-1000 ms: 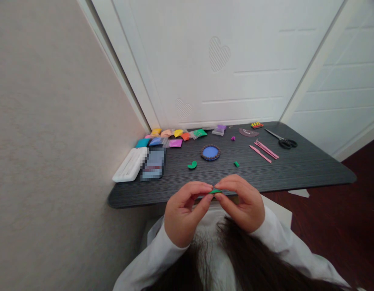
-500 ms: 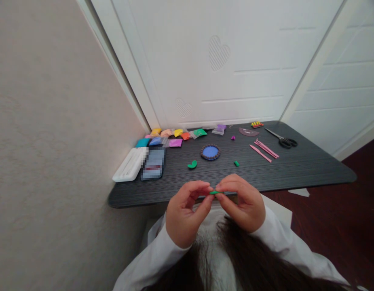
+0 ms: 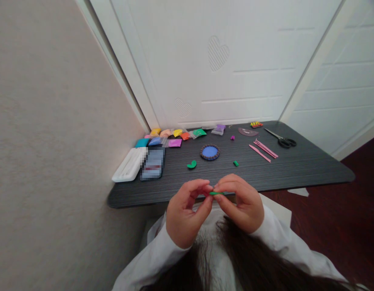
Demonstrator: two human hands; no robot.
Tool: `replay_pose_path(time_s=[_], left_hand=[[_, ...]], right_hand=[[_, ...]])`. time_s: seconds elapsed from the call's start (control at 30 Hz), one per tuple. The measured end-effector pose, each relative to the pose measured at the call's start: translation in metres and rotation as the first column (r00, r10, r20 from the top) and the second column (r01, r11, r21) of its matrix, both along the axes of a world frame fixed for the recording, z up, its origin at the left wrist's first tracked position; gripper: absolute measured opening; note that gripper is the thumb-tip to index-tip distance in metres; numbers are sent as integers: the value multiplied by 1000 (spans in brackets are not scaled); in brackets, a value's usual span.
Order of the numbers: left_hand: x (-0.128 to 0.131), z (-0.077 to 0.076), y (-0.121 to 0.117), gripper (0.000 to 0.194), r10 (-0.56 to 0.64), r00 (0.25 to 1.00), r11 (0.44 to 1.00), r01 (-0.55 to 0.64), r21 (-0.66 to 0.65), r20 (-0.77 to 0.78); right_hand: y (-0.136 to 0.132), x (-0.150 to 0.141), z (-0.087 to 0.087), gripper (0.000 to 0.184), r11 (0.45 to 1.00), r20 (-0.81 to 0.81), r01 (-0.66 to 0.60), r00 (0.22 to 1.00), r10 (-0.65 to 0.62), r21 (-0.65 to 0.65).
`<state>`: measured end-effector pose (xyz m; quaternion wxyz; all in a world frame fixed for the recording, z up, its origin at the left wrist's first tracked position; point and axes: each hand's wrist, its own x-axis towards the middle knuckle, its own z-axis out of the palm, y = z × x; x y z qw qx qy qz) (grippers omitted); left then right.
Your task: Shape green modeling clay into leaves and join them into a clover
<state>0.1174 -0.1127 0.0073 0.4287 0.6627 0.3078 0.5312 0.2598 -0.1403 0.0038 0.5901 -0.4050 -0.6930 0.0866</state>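
Between the fingertips of both hands is a small flattened piece of green clay (image 3: 216, 193), just above the table's near edge. My left hand (image 3: 188, 210) pinches its left end with thumb and fingers. On the other side, my right hand (image 3: 241, 202) pinches it too, and the fingertips partly cover it. Beyond the hands lies a curled green clay shape (image 3: 192, 164), with a short green clay piece (image 3: 235, 163) farther right. A blue clay disc (image 3: 210, 152) with a brown beaded rim rests behind them.
On the dark table (image 3: 180, 188) are several bags of coloured clay (image 3: 175, 142) at the back left, a white tray (image 3: 129, 165) and a blurred phone-like object (image 3: 153, 163). To the right lie pink tools (image 3: 262, 150), scissors (image 3: 284, 141) and a clear protractor (image 3: 247, 132). A white door stands behind.
Both hands stay nearly in place, still pinching the green clay. The right fingers have shifted very slightly left; the things on the table have not moved.
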Motion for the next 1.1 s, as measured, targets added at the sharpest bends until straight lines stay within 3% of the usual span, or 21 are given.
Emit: replay_pose_path(time_s=[0.37, 0.53, 0.67, 0.87, 1.1], left_hand=[[-1, -4, 1, 48, -10, 1000, 986, 10, 166, -3], [1, -5, 1, 52, -73, 996, 994, 69, 89, 42], [2, -4, 0, 49, -101, 995, 995, 101, 9, 26], [3, -5, 0, 50, -54, 999, 991, 54, 123, -10], [3, -4, -1, 50, -81, 997, 988, 83, 130, -18]], right_hand=[[1, -3, -4, 18, 999, -73, -25, 997, 23, -29], [3, -8, -11, 18, 998, -215, -60, 975, 57, -10], [2, -10, -12, 19, 997, -231, -78, 970, 71, -19], [1, -9, -10, 21, 998, -178, -56, 983, 52, -18], [-1, -11, -11, 22, 999, -197, -47, 979, 43, -12]])
